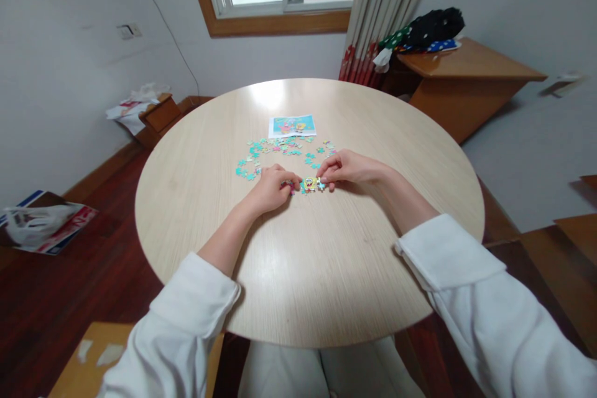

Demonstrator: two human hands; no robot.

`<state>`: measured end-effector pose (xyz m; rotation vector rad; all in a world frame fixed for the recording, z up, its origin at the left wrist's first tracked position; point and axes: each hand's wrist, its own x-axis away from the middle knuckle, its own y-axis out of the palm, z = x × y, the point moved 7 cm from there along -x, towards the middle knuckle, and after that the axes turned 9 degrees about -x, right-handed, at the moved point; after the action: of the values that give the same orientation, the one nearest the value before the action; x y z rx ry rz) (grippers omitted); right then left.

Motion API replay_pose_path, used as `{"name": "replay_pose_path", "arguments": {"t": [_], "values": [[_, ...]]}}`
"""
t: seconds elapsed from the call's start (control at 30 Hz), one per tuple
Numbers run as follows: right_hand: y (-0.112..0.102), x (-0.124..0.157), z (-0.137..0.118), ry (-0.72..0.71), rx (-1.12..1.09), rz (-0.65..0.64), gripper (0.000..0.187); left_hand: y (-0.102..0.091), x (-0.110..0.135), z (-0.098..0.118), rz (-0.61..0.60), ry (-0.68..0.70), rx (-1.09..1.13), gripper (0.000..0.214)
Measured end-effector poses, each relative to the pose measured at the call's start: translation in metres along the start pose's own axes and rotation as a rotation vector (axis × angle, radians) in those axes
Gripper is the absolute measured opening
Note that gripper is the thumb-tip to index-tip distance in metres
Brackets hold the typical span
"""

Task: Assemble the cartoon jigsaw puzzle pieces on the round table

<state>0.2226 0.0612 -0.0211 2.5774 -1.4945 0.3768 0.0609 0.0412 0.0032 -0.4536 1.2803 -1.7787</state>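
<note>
Centrally, on the near half of the round table (303, 286), a small patch of puzzle pieces (310, 184) showing a yellow cartoon face lies between both hands. Left hand (275, 188) palm down, fingers curled at the patch's left side; whether they pinch anything, cannot tell. Right hand (349, 166) has thumb and fingertips drawn close around a blue-and-white piece (321, 185) at the right edge; firm hold or light touch, cannot tell. Judgement: best steady the patch with the left, keep the edge piece flat, line up tab and socket, then press straight down without shoving the joins. Loose pieces (254, 150) arc beyond, below the printed picture (292, 127). Hard to read: pieces under the left fingers, mostly covered; seams too small to judge; print's finer details blurred.
</note>
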Motion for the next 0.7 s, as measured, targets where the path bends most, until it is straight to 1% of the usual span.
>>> {"name": "replay_pose_path", "arguments": {"t": [0.37,0.7], "values": [[0.0004,0.0003,-0.0029,-0.017,0.012,-0.001,0.030,0.0006,-0.0006,-0.0014,0.008,0.017,0.010,0.031],[0.0009,-0.0011,-0.0013,-0.018,-0.001,-0.012,0.026,0.0021,-0.0007,-0.0020,0.007,0.015,0.000,0.028]]}}
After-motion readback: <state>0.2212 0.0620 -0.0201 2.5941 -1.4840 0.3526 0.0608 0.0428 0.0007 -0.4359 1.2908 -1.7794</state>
